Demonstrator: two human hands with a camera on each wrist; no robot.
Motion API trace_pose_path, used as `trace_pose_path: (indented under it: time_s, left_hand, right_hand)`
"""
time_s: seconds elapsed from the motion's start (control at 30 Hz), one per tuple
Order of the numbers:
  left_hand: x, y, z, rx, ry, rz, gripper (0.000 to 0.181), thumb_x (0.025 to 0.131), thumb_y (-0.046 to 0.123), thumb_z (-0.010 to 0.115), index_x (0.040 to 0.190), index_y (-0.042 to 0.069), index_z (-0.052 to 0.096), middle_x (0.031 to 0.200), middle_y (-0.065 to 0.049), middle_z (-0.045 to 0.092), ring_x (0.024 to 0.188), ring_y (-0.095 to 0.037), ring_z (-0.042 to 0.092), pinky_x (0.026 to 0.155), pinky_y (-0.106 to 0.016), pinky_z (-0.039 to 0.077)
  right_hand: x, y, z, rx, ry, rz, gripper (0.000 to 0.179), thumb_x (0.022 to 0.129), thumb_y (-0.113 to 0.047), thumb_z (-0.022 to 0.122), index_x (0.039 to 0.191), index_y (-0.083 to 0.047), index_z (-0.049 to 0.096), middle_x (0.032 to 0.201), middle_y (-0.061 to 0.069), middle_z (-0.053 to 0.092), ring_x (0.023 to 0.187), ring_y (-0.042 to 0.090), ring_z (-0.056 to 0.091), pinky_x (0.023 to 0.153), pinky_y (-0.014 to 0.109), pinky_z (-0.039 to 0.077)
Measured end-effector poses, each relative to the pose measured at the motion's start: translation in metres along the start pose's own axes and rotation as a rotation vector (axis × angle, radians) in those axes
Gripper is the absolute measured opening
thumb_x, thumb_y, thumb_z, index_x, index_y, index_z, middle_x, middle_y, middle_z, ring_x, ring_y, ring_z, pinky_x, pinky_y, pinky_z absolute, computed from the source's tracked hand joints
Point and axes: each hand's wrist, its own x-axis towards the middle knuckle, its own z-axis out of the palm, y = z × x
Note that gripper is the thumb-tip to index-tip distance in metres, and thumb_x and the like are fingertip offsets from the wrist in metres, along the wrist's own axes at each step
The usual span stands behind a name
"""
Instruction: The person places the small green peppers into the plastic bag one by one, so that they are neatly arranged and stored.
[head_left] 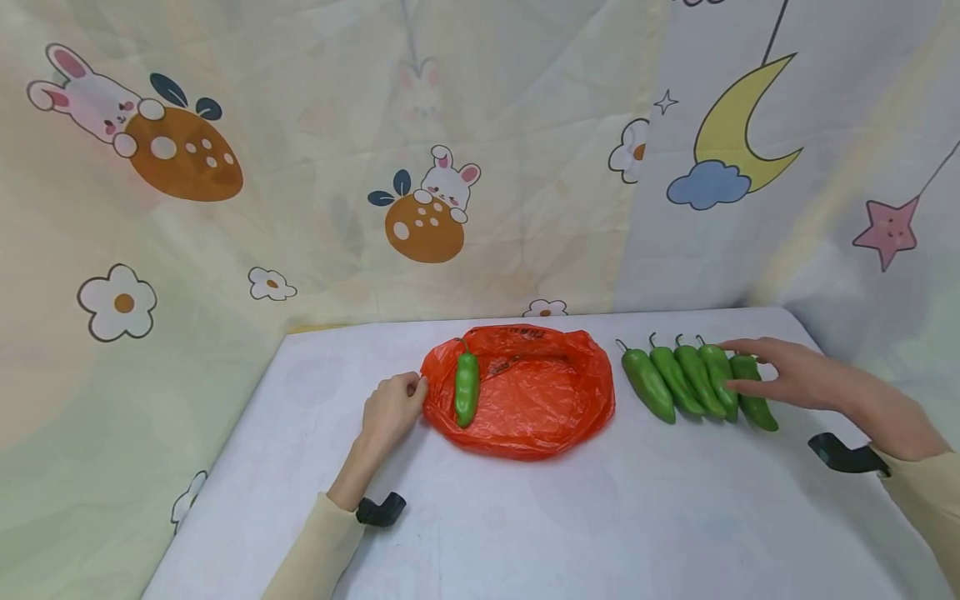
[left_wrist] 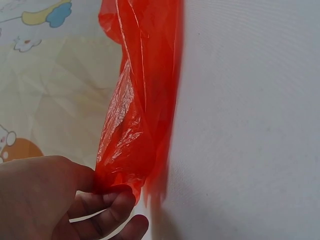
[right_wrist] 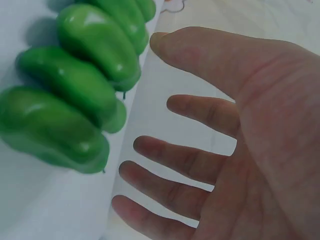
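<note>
A red plastic bag (head_left: pixel 532 408) lies spread on the table with its mouth open upward, and one green pepper (head_left: pixel 467 390) lies in its left part. My left hand (head_left: pixel 392 410) pinches the bag's left rim between thumb and fingers; the left wrist view shows the crinkled red plastic (left_wrist: pixel 130 130) at the fingertips. To the bag's right, several green peppers (head_left: pixel 647 385) lie side by side, stems toward the back. Over the rightmost of them hovers my right hand (head_left: pixel 806 373), fingers spread and holding nothing. In the right wrist view its palm (right_wrist: pixel 260 130) faces the peppers (right_wrist: pixel 95 45).
A white-covered table (head_left: pixel 570 525) carries everything. Behind it and at both sides hangs a patterned cloth (head_left: pixel 525 167) with rabbits, a moon and flowers. Each wrist wears a black strap, the left one (head_left: pixel 381 510) close above the table.
</note>
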Motion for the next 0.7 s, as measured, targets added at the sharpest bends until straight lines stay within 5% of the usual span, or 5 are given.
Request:
trace_pose_path:
  time_s: [0.7]
  left_hand:
    - [0.002, -0.001, 0.002, -0.014, -0.006, -0.002, 0.033, 0.100, 0.030, 0.052, 0.071, 0.015, 0.062, 0.056, 0.001, 0.053, 0.052, -0.015, 0.047, 0.047, -0.027, 0.034]
  right_hand:
    - [-0.003, 0.036, 0.022, -0.016, -0.079, 0.053, 0.074, 0.086, -0.035, 0.077, 0.138, 0.008, 0.046, 0.136, 0.042, 0.049, 0.121, 0.058, 0.051, 0.091, 0.064, 0.047]
